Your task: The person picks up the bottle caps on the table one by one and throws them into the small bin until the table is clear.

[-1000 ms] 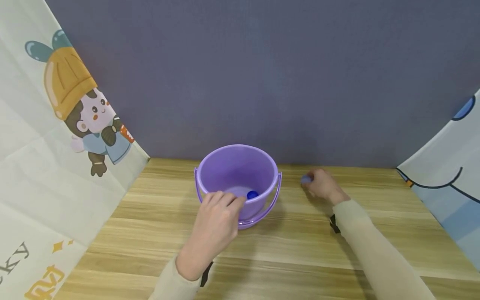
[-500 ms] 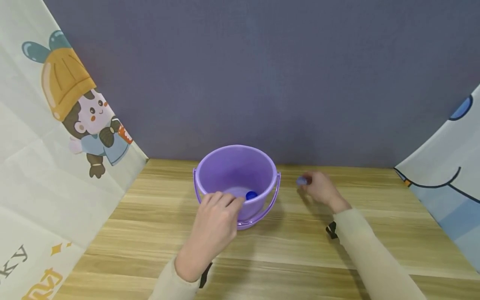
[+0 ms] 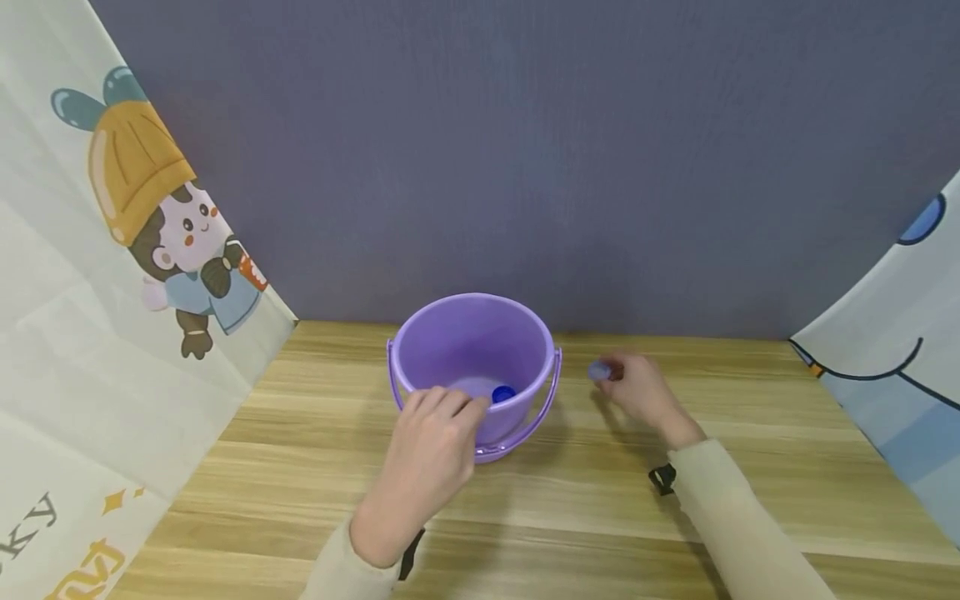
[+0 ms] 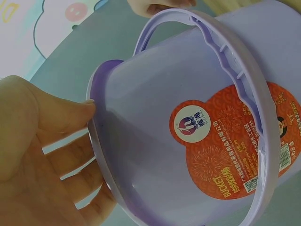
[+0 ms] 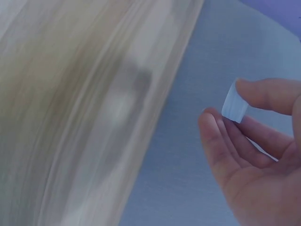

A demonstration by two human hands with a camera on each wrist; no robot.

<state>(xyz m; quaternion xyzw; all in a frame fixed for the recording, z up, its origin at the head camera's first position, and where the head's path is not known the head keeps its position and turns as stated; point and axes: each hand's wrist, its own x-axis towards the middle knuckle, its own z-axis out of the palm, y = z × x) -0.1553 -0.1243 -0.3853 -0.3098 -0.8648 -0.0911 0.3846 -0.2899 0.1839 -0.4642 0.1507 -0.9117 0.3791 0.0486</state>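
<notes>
A purple bucket stands upright on the table, its handle hanging down at the front. My left hand grips the near rim, thumb on the outside and fingers over the inside in the left wrist view. On the bucket's floor lies a dark blue round cap, partly hidden by the rim. To the right of the bucket, my right hand pinches a small pale blue bottle cap between thumb and fingers, above the tabletop.
The wood-grain table ends at a dark grey-blue backdrop. White printed cloths hang at the left and right. An orange-red label is on the bucket's outside.
My right hand has moved slightly left and nearer to me, with the pale blue cap held in it. The left hand keeps its grip on the bucket rim.
</notes>
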